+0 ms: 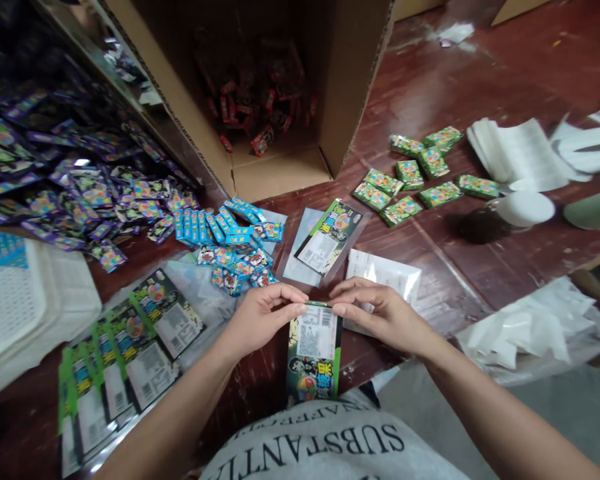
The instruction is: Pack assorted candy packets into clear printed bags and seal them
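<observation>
At the table's near edge, my left hand [267, 317] and my right hand [380, 312] pinch the two upper corners of a printed card packet [316, 347]. It is green and black with a white barcode panel, and its print faces upside down. A narrow green strip shows along its top between my fingertips. Just beyond my hands lies a similar packet [330, 237] in a clear sleeve, next to a white printed sheet [380, 277]. Small blue candy packs [230, 233] are heaped to the left of it.
An open cardboard box [280, 183] holds red packs. Purple packs [95, 187] pile up at left, above a white basket [30, 293]. Several card packets [145, 353] overlap at lower left. Green boxes [440, 193], a white-lidded jar [527, 208] and white papers [520, 157] stand right.
</observation>
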`<state>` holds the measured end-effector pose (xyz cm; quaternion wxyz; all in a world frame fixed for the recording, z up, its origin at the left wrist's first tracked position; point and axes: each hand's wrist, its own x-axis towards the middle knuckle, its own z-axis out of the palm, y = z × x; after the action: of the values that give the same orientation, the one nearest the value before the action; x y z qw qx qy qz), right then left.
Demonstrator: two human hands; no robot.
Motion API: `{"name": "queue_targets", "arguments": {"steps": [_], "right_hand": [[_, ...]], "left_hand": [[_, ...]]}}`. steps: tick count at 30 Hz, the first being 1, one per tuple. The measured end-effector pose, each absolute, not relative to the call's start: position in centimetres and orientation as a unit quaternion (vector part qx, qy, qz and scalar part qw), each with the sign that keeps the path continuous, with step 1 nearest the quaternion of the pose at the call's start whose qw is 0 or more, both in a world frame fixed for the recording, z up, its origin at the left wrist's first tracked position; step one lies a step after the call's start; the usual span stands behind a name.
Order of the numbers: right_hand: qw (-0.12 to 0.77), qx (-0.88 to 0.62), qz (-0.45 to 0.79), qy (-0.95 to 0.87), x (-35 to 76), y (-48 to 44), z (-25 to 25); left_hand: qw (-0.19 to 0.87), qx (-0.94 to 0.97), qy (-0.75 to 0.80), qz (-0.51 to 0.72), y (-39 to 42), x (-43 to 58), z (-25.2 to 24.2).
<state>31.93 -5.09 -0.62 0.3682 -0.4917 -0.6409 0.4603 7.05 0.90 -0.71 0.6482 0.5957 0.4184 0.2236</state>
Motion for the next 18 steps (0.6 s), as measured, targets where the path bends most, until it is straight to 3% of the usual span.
{"name": "queue_targets", "arguments": {"steps": [3, 6, 10, 18], "right_hand": [[0.317, -0.557, 0.273, -0.717, 34.6, -3.2, -1.1], [0.204, -0.619, 0.134, -0.747, 37.3, -0.8, -2.0], [0.112, -0.620, 0.126, -0.766, 38.5, 0.7, -3.2], [0.142, -0.593, 0.101, -0.787, 38.0, -1.1, -3.4]], "left_hand": [[0.653, 0.614, 0.395, 0.202, 1.6, 8.9, -1.4], [0.684, 0.617, 0.340, 0.186, 2.0, 11.4, -2.1], [0.698, 0.641, 0.286, 0.142, 2.2, 14.1, -3.0], [0.676, 0.655, 0.315, 0.127, 2.2, 15.5, -4.3]]}}
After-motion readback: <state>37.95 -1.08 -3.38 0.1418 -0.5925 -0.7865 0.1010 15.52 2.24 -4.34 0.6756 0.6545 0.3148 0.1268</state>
